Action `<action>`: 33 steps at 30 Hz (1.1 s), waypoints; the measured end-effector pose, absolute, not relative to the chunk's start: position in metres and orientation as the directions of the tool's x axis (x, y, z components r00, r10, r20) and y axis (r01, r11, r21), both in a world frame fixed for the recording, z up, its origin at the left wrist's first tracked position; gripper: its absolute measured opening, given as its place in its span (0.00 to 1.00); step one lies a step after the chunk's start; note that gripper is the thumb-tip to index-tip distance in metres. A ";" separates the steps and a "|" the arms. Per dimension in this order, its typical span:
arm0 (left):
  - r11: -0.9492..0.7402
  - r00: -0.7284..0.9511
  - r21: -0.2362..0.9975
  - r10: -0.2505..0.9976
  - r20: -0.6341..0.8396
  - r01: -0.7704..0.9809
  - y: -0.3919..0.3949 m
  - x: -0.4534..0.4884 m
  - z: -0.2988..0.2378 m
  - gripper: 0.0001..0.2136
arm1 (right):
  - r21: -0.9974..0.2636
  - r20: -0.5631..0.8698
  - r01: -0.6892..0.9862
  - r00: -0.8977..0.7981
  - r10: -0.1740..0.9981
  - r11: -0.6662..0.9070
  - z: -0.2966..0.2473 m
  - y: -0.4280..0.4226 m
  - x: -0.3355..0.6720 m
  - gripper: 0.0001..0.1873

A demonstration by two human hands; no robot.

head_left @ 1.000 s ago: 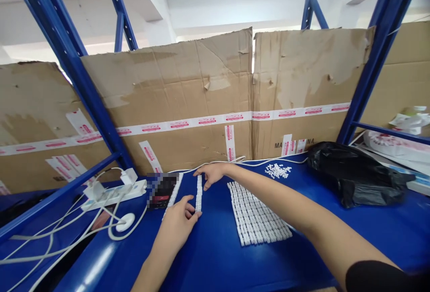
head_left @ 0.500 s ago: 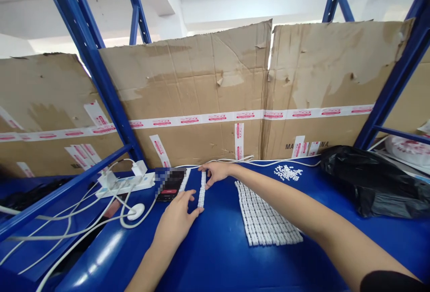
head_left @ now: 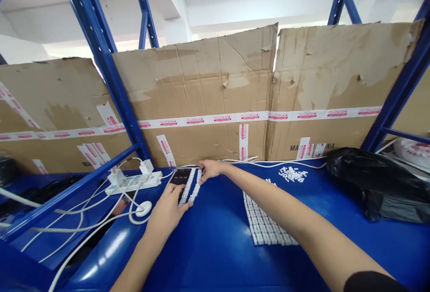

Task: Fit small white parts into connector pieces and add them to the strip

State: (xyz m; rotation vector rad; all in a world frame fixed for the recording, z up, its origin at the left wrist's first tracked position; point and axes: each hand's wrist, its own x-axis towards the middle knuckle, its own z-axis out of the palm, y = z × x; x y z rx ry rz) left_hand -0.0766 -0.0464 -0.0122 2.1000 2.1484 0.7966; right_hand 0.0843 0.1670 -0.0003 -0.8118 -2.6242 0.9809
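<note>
Item: narrow strip of small white pieces (head_left: pixel 196 187), slightly bowed, lying on the blue tabletop (head_left: pixel 218 247) between our two hands, just right of a second white strip (head_left: pixel 187 190), which runs along the edge of a phone (head_left: pixel 180 176) showing timer digits. Left hand (head_left: pixel 170 204): thumb at the near end of the bowed strip, fingers parted from it and reaching over the phone's lower part; whether they grip, we cannot tell. Right hand (head_left: pixel 211 169): index finger and thumb curled narrowly about the far end; a true pinch or mere contact, we cannot tell. Also listed: a slatted white panel of like rows (head_left: pixel 265 229), partly under our right forearm; a heap of loose white pieces (head_left: pixel 293 174) behind it; a black plastic bag (head_left: pixel 376 184) at far right. Step in hand, as we judge it: setting the bowed strip alongside its neighbour. Next move, we judge, calls for both ends guided evenly, the bow straightened and light pressure, lest the row break apart
</note>
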 end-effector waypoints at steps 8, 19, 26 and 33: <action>-0.026 -0.094 0.383 0.952 0.291 0.923 -0.040 -0.078 -0.013 0.20 | -0.652 0.053 0.414 -0.811 0.583 0.635 -0.008 0.173 0.073 0.46; -0.025 -0.087 0.393 0.960 0.266 0.919 -0.039 -0.078 -0.009 0.20 | -0.688 0.039 0.425 -0.787 0.615 0.588 -0.007 0.172 0.073 0.33; -0.010 -0.099 0.390 0.961 0.259 0.921 -0.038 -0.078 -0.009 0.20 | -0.761 -0.015 0.454 -0.725 0.688 0.462 -0.013 0.176 0.066 0.20; -0.008 -0.099 0.373 0.958 0.268 0.928 -0.031 -0.082 -0.013 0.19 | -0.730 0.012 0.491 -0.686 0.727 0.475 -0.016 0.178 0.059 0.16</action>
